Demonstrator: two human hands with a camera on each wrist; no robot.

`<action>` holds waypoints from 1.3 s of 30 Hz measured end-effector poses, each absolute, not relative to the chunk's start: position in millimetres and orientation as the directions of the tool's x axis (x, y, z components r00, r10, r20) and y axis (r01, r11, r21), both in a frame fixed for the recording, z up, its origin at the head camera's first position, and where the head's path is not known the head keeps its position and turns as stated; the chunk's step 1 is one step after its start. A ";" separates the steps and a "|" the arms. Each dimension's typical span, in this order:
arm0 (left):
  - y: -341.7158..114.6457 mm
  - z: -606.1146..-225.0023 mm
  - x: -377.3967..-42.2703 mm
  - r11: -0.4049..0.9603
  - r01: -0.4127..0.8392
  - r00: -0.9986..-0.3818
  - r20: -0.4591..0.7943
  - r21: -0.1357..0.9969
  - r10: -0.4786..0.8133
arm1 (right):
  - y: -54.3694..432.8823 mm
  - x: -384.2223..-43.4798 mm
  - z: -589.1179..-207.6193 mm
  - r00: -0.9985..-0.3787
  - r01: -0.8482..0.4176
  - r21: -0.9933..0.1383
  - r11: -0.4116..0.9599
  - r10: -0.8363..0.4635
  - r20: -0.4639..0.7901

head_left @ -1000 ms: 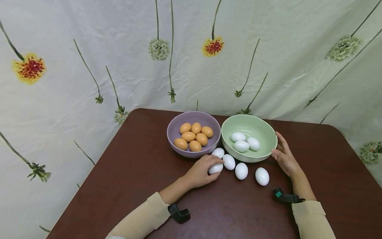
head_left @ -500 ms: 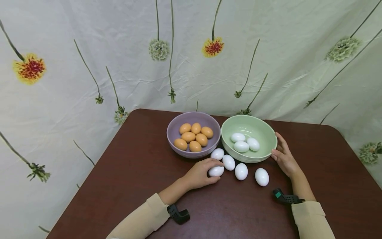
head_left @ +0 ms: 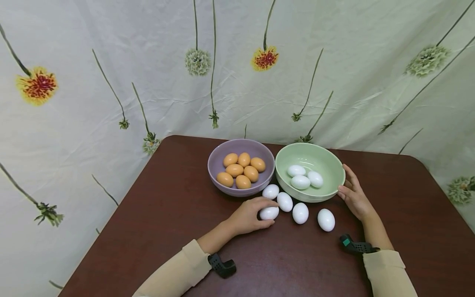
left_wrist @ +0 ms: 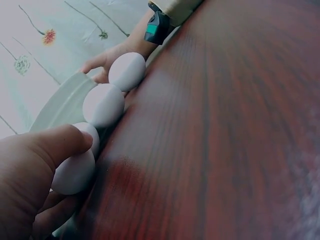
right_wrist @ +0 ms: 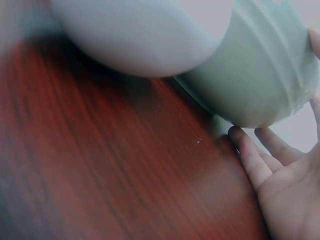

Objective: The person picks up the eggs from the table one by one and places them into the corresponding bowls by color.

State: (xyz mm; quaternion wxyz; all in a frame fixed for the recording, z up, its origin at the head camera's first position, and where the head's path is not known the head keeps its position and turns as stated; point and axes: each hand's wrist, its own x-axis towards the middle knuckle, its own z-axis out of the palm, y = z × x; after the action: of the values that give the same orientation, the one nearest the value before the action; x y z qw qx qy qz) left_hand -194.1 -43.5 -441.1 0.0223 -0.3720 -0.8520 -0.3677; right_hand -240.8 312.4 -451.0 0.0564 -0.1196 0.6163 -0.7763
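My left hand (head_left: 249,215) holds a white egg (head_left: 269,213) on the table, thumb on one side and fingers curled on the other. The left wrist view shows the thumb (left_wrist: 70,142) against that egg. Just beyond lie more white eggs (head_left: 285,202) in a loose row. My right hand (head_left: 357,201) rests at the right side of a light green bowl (head_left: 330,161), fingertips on its outer wall and thumb near the rim. Fairly straight fingers (right_wrist: 255,162) meet the bowl's underside in the right wrist view. Three white eggs (head_left: 300,182) sit inside it.
A purple bowl (head_left: 219,152) with several brown eggs (head_left: 234,170) stands left of the green one, rims close together. A lone white egg (head_left: 326,220) lies in front of the green bowl. A flower-print cloth (head_left: 156,53) hangs behind the dark wooden table (head_left: 156,198).
The egg in my left hand and its neighbours have shifted very slightly toward me. The left fingertips have drawn back a little from the neighbouring egg. The right hand stays in place.
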 end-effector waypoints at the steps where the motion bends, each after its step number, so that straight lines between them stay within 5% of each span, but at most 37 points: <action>1: -43.4 -441.1 -194.2 0.451 0.651 -0.722 0.313 0.610 0.617 | 312.5 -240.9 -451.0 -0.965 -0.060 -0.971 -0.233 -0.235 0.116; 39: -30.4 -415.0 -197.9 0.399 0.701 -0.673 0.363 0.592 0.644 | 315.4 -242.6 -452.8 -0.957 -0.076 -0.967 -0.244 -0.256 0.139</action>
State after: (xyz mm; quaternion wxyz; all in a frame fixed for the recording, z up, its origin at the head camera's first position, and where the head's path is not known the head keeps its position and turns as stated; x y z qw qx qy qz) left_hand -197.9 -30.4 -415.0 0.0380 -0.4025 -0.8354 -0.3724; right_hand -242.6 315.4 -452.8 0.0581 -0.1355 0.6119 -0.7771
